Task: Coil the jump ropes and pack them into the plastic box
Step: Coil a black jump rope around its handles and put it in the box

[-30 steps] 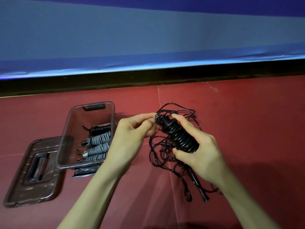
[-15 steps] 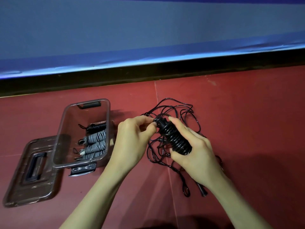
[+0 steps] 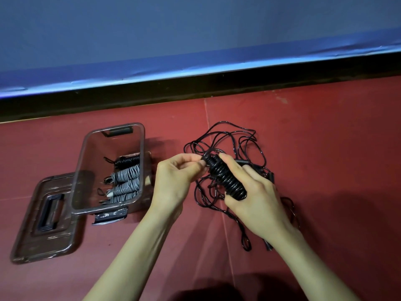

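Note:
My right hand (image 3: 253, 192) grips a black jump rope wound into a tight coil (image 3: 225, 179) round its handles. At the coil's upper end, my left hand (image 3: 175, 177) pinches the black cord between thumb and fingers. Beneath both hands a tangle of loose black rope (image 3: 227, 137) lies on the red floor. To the left stands the clear brownish plastic box (image 3: 86, 148), open, with one black coiled rope (image 3: 128, 160) and several grey coiled ropes (image 3: 125, 183) inside.
The box's lid (image 3: 28, 235) lies flat on the floor left of the box, handle side up. A black baseboard (image 3: 195, 88) and a blue padded wall run along the back. A rope loop and a handle end (image 3: 268, 245) trail toward me on the right.
My left hand's fingers have closed onto the cord at the coil's top end. The right hand keeps its hold on the coil, and the view has shifted slightly.

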`<state>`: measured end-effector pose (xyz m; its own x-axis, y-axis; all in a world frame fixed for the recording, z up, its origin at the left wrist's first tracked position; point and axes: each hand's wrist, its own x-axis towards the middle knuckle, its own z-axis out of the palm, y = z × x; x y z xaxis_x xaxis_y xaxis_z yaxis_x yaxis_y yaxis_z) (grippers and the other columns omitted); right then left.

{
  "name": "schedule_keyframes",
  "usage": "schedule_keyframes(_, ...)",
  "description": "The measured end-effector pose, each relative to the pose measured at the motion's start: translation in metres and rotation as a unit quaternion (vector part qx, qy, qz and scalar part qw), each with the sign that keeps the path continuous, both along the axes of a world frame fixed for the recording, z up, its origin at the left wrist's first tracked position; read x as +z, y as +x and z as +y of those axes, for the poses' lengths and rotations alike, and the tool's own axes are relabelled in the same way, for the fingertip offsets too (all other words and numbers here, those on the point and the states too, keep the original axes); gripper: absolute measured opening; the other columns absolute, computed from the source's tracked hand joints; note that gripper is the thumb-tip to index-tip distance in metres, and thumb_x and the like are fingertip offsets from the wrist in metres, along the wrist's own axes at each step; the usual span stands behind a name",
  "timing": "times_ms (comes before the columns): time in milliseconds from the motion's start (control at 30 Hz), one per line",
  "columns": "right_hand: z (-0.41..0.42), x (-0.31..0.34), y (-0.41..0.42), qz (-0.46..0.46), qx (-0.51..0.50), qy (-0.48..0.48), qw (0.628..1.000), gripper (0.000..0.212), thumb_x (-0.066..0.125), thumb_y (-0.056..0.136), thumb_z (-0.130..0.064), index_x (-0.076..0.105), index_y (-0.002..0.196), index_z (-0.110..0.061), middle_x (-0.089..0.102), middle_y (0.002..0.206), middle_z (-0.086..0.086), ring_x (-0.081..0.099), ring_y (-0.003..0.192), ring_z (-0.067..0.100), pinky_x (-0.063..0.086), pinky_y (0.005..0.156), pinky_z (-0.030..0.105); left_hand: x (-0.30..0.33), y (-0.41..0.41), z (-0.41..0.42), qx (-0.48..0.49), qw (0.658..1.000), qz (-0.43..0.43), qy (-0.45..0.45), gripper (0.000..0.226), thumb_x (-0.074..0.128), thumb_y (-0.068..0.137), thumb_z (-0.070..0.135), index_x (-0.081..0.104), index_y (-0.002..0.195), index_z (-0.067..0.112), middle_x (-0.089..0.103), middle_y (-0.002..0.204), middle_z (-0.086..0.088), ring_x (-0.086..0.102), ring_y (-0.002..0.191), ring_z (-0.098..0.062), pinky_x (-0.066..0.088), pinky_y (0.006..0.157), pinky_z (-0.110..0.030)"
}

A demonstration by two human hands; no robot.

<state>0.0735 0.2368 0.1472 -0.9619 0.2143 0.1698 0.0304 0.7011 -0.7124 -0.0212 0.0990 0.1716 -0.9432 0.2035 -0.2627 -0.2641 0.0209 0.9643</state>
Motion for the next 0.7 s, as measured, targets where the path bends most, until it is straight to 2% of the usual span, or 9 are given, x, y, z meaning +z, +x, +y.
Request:
schedule_keyframes(67, 0.002, -0.002, 0.0, 0.003, -0.001, -0.007, 1.0, 0.093, 0.068, 0.075, -0.013, 0.024, 0.143, -0.059, 0.049, 0.089, -0.015, 0.053, 0.074, 0.01, 0.044, 0.066, 0.016, -0.001, 0.001, 0.0, -0.013, 1.0, -0.002, 0.018, 0.016, 0.065, 0.085, -0.004, 0.069, 0.078, 0.01, 0.071, 0.073, -0.001, 0.065, 0.073, -0.011, 0.055, 0.078, -0.023)
schedule_keyframes(133, 0.005, -0.003, -0.001, 0.002, -0.003, -0.007, 1.0, 0.092, 0.068, 0.074, -0.013, 0.027, 0.143, -0.057, 0.05, 0.089, -0.014, 0.053, 0.072, 0.012, 0.045, 0.066, 0.017, -0.002, 0.002, -0.001, -0.032, 0.999, 0.005, 0.012, 0.016, 0.064, 0.087, -0.002, 0.07, 0.079, 0.011, 0.07, 0.073, 0.003, 0.061, 0.071, -0.006, 0.052, 0.075, -0.021)
schedule_keyframes(233, 0.008, -0.004, -0.001, -0.007, -0.005, 0.003, 1.0, 0.092, 0.069, 0.074, -0.012, 0.028, 0.143, -0.057, 0.051, 0.088, -0.013, 0.053, 0.068, 0.013, 0.05, 0.066, 0.027, -0.006, 0.002, -0.001, -0.057, 0.998, 0.018, -0.015, 0.017, 0.061, 0.09, 0.002, 0.07, 0.082, 0.015, 0.069, 0.077, 0.005, 0.059, 0.072, -0.005, 0.048, 0.075, -0.021)
schedule_keyframes(367, 0.006, -0.006, 0.002, 0.007, 0.008, -0.042, 0.999, 0.092, 0.07, 0.075, -0.009, 0.031, 0.144, -0.055, 0.055, 0.094, -0.011, 0.057, 0.072, 0.015, 0.052, 0.07, 0.033, -0.001, 0.005, 0.004, -0.086, 0.995, 0.038, -0.025, 0.026, 0.05, 0.098, 0.004, 0.066, 0.081, 0.016, 0.07, 0.08, 0.008, 0.062, 0.077, -0.002, 0.048, 0.073, -0.017)
schedule_keyframes(500, 0.01, -0.004, 0.0, 0.024, -0.028, -0.002, 0.999, 0.091, 0.069, 0.073, -0.01, 0.032, 0.144, -0.052, 0.048, 0.087, -0.016, 0.047, 0.066, 0.01, 0.051, 0.069, 0.033, 0.006, 0.006, 0.005, -0.077, 0.995, 0.06, -0.023, 0.012, 0.062, 0.089, 0.016, 0.069, 0.08, 0.017, 0.07, 0.081, 0.008, 0.06, 0.081, -0.005, 0.049, 0.086, -0.027)
schedule_keyframes(567, 0.01, -0.002, -0.001, 0.02, -0.031, -0.001, 0.999, 0.091, 0.069, 0.072, -0.011, 0.031, 0.145, -0.053, 0.047, 0.087, -0.016, 0.045, 0.065, 0.009, 0.051, 0.068, 0.036, 0.007, 0.007, 0.005, -0.063, 0.995, 0.07, -0.026, 0.006, 0.067, 0.088, 0.016, 0.069, 0.084, 0.013, 0.071, 0.079, 0.009, 0.062, 0.079, -0.001, 0.05, 0.083, -0.021)
schedule_keyframes(633, 0.008, -0.001, 0.001, 0.006, -0.028, 0.018, 0.999, 0.093, 0.067, 0.073, -0.013, 0.026, 0.145, -0.054, 0.048, 0.089, -0.014, 0.048, 0.064, 0.012, 0.052, 0.065, 0.039, 0.003, 0.007, 0.006, -0.047, 0.991, 0.1, -0.072, 0.004, 0.068, 0.088, 0.012, 0.069, 0.084, 0.014, 0.07, 0.079, 0.007, 0.062, 0.075, 0.0, 0.046, 0.074, -0.014)
schedule_keyframes(700, 0.006, -0.002, 0.003, -0.006, -0.029, 0.067, 0.997, 0.094, 0.066, 0.073, -0.016, 0.021, 0.145, -0.055, 0.051, 0.092, -0.012, 0.054, 0.062, 0.02, 0.053, 0.06, 0.04, -0.003, 0.005, 0.006, -0.042, 0.981, 0.141, -0.128, 0.016, 0.068, 0.088, 0.009, 0.066, 0.081, 0.023, 0.07, 0.088, 0.0, 0.063, 0.079, -0.005, 0.044, 0.075, -0.016)
